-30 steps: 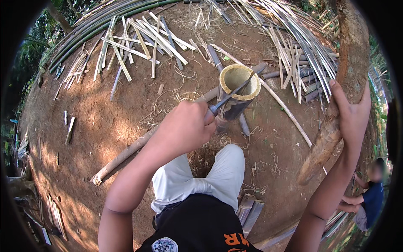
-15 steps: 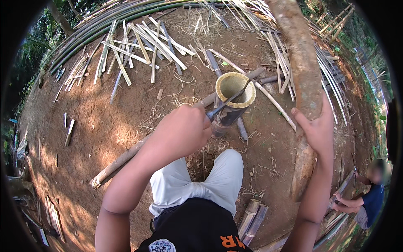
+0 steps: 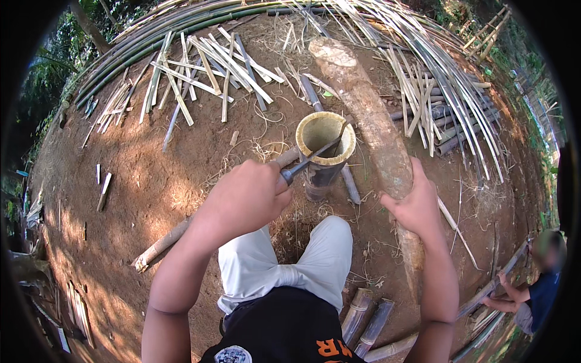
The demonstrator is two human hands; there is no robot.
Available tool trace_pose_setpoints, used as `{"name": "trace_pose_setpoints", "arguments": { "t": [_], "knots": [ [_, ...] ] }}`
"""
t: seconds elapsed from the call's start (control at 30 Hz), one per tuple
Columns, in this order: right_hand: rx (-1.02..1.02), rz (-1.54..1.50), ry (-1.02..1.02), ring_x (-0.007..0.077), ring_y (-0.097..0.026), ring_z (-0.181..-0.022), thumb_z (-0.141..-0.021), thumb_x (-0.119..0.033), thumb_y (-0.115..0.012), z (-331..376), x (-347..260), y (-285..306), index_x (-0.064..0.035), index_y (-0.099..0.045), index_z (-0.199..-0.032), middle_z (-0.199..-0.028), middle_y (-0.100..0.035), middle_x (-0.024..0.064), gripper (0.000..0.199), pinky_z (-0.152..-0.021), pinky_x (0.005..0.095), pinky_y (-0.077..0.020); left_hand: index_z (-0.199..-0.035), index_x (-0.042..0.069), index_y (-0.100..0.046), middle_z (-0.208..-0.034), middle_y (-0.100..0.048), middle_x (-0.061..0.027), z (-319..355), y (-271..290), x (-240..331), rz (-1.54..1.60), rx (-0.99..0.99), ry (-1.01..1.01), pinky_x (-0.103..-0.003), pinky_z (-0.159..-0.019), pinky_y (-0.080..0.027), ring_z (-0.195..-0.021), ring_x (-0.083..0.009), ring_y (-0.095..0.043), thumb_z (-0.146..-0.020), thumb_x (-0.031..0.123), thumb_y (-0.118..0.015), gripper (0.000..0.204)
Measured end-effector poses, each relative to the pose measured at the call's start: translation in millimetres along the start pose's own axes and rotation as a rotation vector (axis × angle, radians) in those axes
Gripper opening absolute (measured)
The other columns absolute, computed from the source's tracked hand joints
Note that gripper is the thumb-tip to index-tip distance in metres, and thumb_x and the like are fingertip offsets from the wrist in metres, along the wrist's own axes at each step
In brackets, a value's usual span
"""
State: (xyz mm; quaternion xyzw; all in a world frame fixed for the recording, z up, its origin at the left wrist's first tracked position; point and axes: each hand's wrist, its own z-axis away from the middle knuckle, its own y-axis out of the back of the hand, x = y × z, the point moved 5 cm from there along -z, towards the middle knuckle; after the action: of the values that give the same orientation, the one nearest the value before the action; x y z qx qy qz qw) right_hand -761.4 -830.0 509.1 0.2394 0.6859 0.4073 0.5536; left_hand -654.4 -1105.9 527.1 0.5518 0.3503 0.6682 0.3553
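My left hand [image 3: 251, 196] is closed around the dark handle of a long-bladed knife [image 3: 324, 149]. Its blade lies across the open top of a thick, upright bamboo section [image 3: 322, 181], reaching the far right of the pale rim. My right hand [image 3: 416, 202] grips a heavy wooden club [image 3: 369, 115] around its lower part. The club's broad cut end is up and to the right of the bamboo, apart from the knife. A slimmer pole [image 3: 160, 244] lies behind the bamboo section and passes under my left forearm.
Split bamboo strips [image 3: 227, 66] lie scattered at the far left, with more strips [image 3: 436, 78] at the far right. Long green poles [image 3: 139, 57] line the back. Short bamboo pieces [image 3: 374, 327] rest beside my right leg. A person [image 3: 535, 296] handles a pole at the lower right.
The wooden club has swung leftward, its broad end now closer to the bamboo section. My right hand has moved left with it. The knife still lies across the bamboo's rim.
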Motion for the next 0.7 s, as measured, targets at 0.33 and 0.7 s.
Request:
{"name": "trace_pose_setpoints", "arguments": {
  "t": [0.33,0.7],
  "knots": [
    [0.308,-0.332,0.187,0.0226,-0.066,-0.103,-0.081,-0.008,-0.082,28,-53,49,0.0055,-0.047,-0.138,-0.117,-0.065,0.0163,0.068,-0.093,0.0358,-0.0522,-0.076,-0.006,-0.062,-0.067,-0.063,-0.0264,-22,13,-9,0.055,-0.010,-0.026,-0.047,-0.067,-0.053,-0.067,-0.0427,-0.065,-0.083,0.026,-0.077,0.036],
    [0.174,0.140,0.092,0.0465,-0.068,-0.104,-0.076,-0.014,-0.081,17,-49,-7,0.0002,-0.037,-0.146,-0.117,-0.067,0.0313,0.084,-0.089,0.0486,-0.0546,-0.090,-0.005,-0.074,-0.065,-0.066,-0.0232,-62,21,63,0.135,-0.266,-0.028,-0.044,-0.070,-0.059,-0.065,-0.0358,-0.071,-0.089,0.030,-0.067,0.036]
  ]
}}
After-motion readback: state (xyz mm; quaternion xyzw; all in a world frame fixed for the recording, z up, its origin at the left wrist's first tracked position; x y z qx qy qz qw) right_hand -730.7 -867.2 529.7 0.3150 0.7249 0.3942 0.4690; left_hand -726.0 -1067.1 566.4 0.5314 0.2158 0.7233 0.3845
